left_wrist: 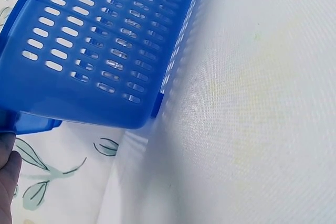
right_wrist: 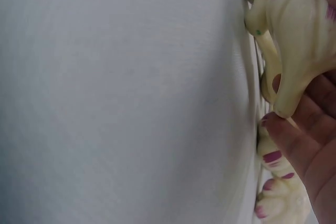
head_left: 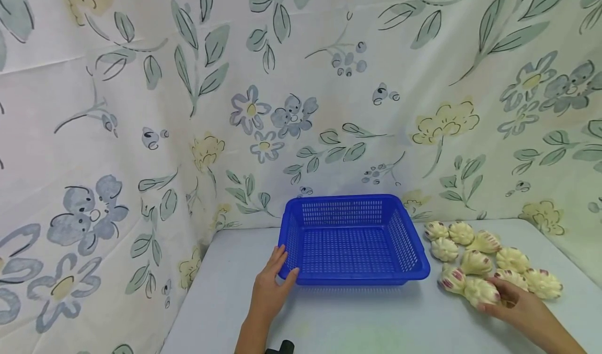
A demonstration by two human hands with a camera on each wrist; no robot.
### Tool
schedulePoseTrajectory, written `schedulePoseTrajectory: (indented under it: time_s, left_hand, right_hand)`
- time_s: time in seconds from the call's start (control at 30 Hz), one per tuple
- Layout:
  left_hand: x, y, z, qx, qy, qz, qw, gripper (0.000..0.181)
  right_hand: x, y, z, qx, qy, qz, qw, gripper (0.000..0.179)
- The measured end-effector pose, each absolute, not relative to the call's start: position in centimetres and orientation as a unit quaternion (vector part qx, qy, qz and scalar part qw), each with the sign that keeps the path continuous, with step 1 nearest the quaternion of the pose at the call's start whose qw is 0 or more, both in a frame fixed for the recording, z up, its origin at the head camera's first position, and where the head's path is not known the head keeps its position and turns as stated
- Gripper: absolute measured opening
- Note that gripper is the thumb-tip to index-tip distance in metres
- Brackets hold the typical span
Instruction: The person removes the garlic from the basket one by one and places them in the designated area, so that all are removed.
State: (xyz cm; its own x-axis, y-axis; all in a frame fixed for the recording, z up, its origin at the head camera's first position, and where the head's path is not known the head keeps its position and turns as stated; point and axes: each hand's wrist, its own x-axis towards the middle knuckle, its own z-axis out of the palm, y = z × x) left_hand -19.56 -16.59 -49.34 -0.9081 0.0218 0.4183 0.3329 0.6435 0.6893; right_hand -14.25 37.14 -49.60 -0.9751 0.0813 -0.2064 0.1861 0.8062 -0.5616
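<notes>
A blue perforated plastic basket (head_left: 352,282) stands on the table. My left hand (head_left: 270,286) is at its front left corner, fingers along the left side and thumb at the front; the left wrist view shows the basket wall (left_wrist: 79,95) close by, with fingertips (left_wrist: 8,177) at the rim. On the right lies a group of cream lobed bulbs (head_left: 512,260) with purple markings. My right hand (head_left: 522,309) holds one cream bulb (head_left: 482,293) between thumb and fingers at the front of the group. In the right wrist view, this bulb (right_wrist: 304,35) narrows to a stem-like end.
A white cloth covers the table (head_left: 357,322). Floral fabric (head_left: 329,82) hangs behind it and on the left side. A small black object (head_left: 284,347) shows at the bottom edge beside my left forearm.
</notes>
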Motion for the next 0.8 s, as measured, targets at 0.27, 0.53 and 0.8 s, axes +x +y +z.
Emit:
schedulePoseTrajectory:
  time_s: [0.27, 0.53, 0.8]
  left_hand:
    - [-19.56, -16.54, -49.36, -0.099, -0.887, -0.407, 0.191, 0.061]
    - [-19.60, -16.72, -49.50, -0.103, -0.888, -0.400, 0.203, 0.058]
    - [-19.65, -17.15, -49.63, -0.105, -0.889, -0.394, 0.208, 0.059]
  right_hand:
    - [-14.17, 36.85, -50.09, 0.074, 0.951, -0.283, 0.098, 0.100]
    - [-14.27, 36.84, -50.37, 0.084, 0.948, -0.276, 0.136, 0.109]
    - [-14.36, 36.64, -50.30, 0.082, 0.943, -0.288, 0.147, 0.111]
